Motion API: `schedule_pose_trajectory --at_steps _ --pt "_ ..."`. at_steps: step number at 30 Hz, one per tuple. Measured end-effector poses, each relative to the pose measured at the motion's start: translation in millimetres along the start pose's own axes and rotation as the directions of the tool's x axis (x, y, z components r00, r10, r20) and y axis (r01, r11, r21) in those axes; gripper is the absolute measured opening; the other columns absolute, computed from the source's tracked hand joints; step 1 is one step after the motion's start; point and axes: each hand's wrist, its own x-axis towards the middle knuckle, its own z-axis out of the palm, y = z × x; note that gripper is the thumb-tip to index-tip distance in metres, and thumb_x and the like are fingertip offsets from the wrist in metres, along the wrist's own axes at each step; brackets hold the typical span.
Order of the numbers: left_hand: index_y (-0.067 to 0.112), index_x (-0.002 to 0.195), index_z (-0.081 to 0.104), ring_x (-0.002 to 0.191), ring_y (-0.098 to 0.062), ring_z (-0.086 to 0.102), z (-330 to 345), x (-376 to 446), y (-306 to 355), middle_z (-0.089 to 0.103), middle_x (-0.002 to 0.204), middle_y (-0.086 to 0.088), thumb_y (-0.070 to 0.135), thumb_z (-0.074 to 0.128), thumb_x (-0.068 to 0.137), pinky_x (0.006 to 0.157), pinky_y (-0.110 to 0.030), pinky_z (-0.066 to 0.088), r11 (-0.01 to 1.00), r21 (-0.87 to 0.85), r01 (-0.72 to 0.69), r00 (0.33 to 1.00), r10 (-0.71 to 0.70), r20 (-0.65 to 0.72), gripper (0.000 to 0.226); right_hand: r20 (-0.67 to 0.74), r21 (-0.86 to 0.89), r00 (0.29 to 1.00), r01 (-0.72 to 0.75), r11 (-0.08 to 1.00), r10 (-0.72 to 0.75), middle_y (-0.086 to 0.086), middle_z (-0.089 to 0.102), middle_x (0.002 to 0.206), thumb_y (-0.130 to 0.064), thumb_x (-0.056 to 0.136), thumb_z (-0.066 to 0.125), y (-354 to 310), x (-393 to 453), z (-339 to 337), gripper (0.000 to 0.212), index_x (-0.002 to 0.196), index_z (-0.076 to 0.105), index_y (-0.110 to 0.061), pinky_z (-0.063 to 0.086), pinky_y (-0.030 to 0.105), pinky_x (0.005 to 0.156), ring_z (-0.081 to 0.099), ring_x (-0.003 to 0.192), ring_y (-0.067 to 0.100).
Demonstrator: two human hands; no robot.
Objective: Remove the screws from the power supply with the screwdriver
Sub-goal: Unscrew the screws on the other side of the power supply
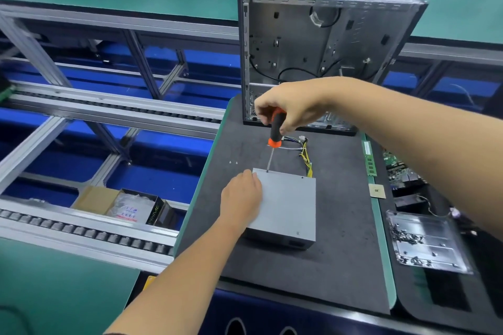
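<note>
Right hand (292, 106) drives screwdriver (275, 133) — power supply (285, 204) braced.

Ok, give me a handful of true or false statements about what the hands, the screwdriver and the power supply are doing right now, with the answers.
1. The right hand grips the screwdriver by its orange and black handle. True.
2. The screwdriver tip sits at the near right corner of the power supply. False: it meets the far left corner of the top face.
3. The left hand rests on the power supply's left edge. True.
4. The power supply is mounted inside the computer case. False: it lies on the dark mat in front of the open case.
5. Yellow wires leave the power supply's far side. True.
</note>
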Motion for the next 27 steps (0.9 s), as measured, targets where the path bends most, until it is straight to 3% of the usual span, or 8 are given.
schedule_pose_trajectory --at_steps 3,6,11,14,18,21,25,27 --pt "0.016 0.081 0.042 0.082 -0.028 0.057 0.0 0.6 0.1 0.061 0.086 -0.008 0.028 0.027 0.102 0.067 -0.032 0.035 1.0 -0.021 0.017 1.0 -0.017 0.006 0.028 -0.005 0.118 1.0 -0.02 0.993 0.021 -0.006 0.059 0.081 0.005 0.068 0.062 -8.3 -0.8 4.0 0.033 0.079 0.052 -0.024 0.039 0.023 0.055 0.051 0.066 0.009" --pt "0.016 0.081 0.042 0.081 -0.028 0.057 -0.8 -0.3 0.6 0.06 0.085 -0.007 0.028 0.027 0.102 0.067 -0.032 0.035 1.0 -0.018 0.013 1.0 -0.013 0.002 0.028 -0.087 0.097 0.99 -0.101 0.99 0.109 -0.002 0.059 0.079 -0.016 0.082 0.058 -14.3 2.0 9.1 0.011 0.081 0.048 -0.021 0.043 0.027 0.053 0.06 0.062 0.015" --pt "0.016 0.083 0.044 0.08 -0.026 0.057 -0.7 -0.4 -0.9 0.06 0.085 -0.006 0.029 0.026 0.102 0.066 -0.031 0.037 1.0 -0.003 0.004 1.0 -0.004 0.009 0.029 -0.131 -0.383 0.97 -0.24 0.892 0.205 0.01 0.065 0.079 -0.022 0.098 0.036 -16.3 11.6 9.8 0.025 0.097 0.057 -0.009 0.032 0.027 0.047 0.058 0.057 0.021" --pt "0.017 0.082 0.043 0.078 -0.024 0.056 -0.1 0.3 -0.8 0.059 0.085 -0.005 0.029 0.026 0.102 0.065 -0.03 0.035 1.0 0.001 0.007 1.0 -0.007 0.006 0.029 -0.073 -0.144 0.992 -0.117 0.983 0.107 0.0 0.063 0.081 -0.024 0.094 0.051 -10.9 9.9 2.4 0.008 0.095 0.047 -0.017 0.037 0.03 0.056 0.061 0.071 0.022" --pt "0.017 0.081 0.041 0.076 -0.024 0.055 0.1 0.2 -0.4 0.058 0.082 -0.004 0.029 0.026 0.102 0.064 -0.031 0.034 1.0 0.006 0.016 1.0 -0.016 0.0 0.028 -0.062 0.045 0.998 0.014 0.999 -0.011 -0.005 0.061 0.093 0.001 0.075 0.061 -14.7 3.7 -0.8 0.03 0.094 0.052 -0.021 0.045 0.028 0.065 0.055 0.081 0.015" --pt "0.017 0.08 0.04 0.071 -0.021 0.049 -0.9 -0.3 -0.1 0.052 0.077 -0.001 0.029 0.027 0.102 0.063 -0.031 0.034 1.0 0.008 0.013 1.0 -0.013 -0.009 0.028 -0.077 0.123 0.997 0.002 0.992 0.008 -0.007 0.062 0.087 -0.016 0.082 0.064 -20.8 5.6 5.6 0.015 0.085 0.052 -0.025 0.044 0.024 0.061 0.059 0.073 0.007" --pt "0.016 0.081 0.041 0.072 -0.022 0.051 -1.2 0.2 -1.3 0.05 0.077 0.0 0.029 0.026 0.102 0.064 -0.031 0.035 1.0 -0.014 0.01 1.0 -0.01 0.013 0.029 -0.19 -0.371 0.966 -0.238 0.898 0.177 0.003 0.05 0.067 -0.034 0.102 0.031 -22.2 10.5 10.8 0.032 0.077 0.043 -0.017 0.032 0.029 0.048 0.051 0.057 0.019" --pt "0.016 0.081 0.042 0.073 -0.022 0.052 -0.9 0.4 -1.8 0.051 0.077 0.0 0.029 0.025 0.102 0.065 -0.032 0.035 1.0 -0.022 0.011 1.0 -0.01 0.015 0.029 -0.206 -0.359 0.961 -0.252 0.899 0.187 0.005 0.053 0.073 -0.032 0.101 0.036 -19.0 12.6 12.0 0.029 0.087 0.052 -0.011 0.027 0.028 0.047 0.05 0.061 0.02"
